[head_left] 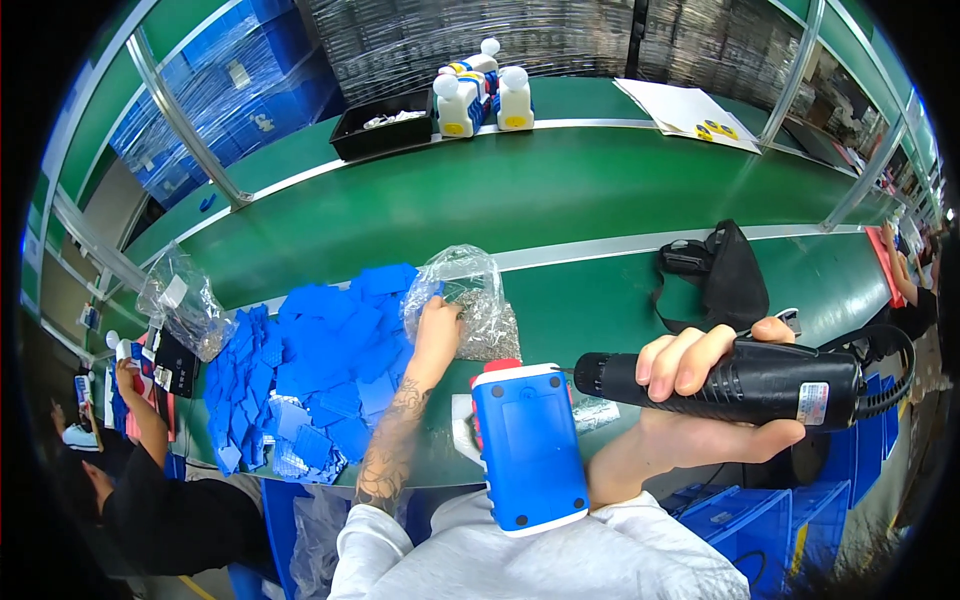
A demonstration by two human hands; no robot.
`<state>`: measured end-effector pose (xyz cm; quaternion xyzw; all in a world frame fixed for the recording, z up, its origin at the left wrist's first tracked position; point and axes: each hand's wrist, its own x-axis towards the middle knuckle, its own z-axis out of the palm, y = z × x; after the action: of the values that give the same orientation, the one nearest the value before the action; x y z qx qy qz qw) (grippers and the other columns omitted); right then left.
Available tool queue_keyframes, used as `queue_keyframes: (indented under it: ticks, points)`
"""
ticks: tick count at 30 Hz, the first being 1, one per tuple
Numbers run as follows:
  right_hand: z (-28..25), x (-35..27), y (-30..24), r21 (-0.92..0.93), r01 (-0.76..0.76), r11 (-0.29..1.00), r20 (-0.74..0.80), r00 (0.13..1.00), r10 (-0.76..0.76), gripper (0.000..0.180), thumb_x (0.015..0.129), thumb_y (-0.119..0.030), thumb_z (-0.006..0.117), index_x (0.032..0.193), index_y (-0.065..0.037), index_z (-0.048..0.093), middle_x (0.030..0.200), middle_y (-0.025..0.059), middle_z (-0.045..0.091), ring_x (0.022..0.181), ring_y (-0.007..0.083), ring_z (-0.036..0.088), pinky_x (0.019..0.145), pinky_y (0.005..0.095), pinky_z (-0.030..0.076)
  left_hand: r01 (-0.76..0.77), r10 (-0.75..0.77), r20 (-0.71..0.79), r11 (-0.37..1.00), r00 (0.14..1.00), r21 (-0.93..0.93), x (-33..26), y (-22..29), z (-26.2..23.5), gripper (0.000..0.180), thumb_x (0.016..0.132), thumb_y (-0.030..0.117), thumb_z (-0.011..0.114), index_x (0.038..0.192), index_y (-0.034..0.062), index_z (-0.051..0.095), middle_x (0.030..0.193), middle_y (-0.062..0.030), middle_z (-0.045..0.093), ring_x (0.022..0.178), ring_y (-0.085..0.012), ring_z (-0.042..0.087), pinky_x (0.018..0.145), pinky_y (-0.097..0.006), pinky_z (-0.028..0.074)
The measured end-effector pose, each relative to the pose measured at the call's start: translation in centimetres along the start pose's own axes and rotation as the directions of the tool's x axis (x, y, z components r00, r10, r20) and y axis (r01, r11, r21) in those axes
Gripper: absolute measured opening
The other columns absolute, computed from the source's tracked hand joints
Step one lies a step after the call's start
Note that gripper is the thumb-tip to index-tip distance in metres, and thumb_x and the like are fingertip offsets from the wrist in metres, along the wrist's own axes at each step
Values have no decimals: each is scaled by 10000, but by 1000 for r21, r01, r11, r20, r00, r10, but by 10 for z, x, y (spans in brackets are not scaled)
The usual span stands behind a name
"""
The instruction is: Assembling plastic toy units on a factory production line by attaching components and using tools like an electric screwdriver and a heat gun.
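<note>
My right hand [690, 436] is wrapped round a black electric screwdriver [770, 378], its tip pointing left toward a blue plastic casing [530, 447]. That casing has white edges, a red part at its top and dark round spots near its corners; it stands at the table's near edge, in front of my body. At an open clear plastic bag [478, 290] holding many small metal pieces, probably screws, my left hand [438, 325] has its fingers curled in. What those fingertips pinch is hidden. A heap of thin blue sheets [325, 350] lies left of my left forearm.
Another clear bag [188, 305] sits left of the heap. A black strapped pouch [730, 275] lies at the right. On the back shelf are a black bin [380, 125], white-and-blue toy-like units [515, 100] and white sheets [690, 110]. Blue crates [740, 525] stand below right; co-workers sit at both sides.
</note>
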<state>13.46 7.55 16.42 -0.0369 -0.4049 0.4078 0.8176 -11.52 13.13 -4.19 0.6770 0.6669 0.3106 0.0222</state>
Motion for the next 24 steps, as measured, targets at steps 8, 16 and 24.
queue_keyframes:
  ticks: [8,16,24]
  points:
    - [6,-6,4,-9,-16,1000,11,1000,16,786,774,-761,375,1147,-70,343,531,57,428,365,162,410,350,306,367,89,-90,5,992,996,91,1,0,4,36,659,-20,616,688,2,617,785,-192,563,766,-368,583,701,-430,491]
    - [0,-10,1,318,-136,938,292,956,40,684,813,-506,603,1194,-40,279,696,224,532,585,336,545,561,458,448,76,-119,-159,964,980,-257,-1,13,-15,77,708,-9,665,722,-11,588,789,-146,614,724,-278,625,652,-354,505]
    - [6,-14,-4,197,-151,969,391,918,64,595,828,-409,598,1193,-51,294,691,216,531,578,331,544,573,471,446,-5,-93,-188,886,978,-463,-21,68,-79,120,737,-26,686,741,-28,565,796,-119,653,739,-171,653,660,-266,516]
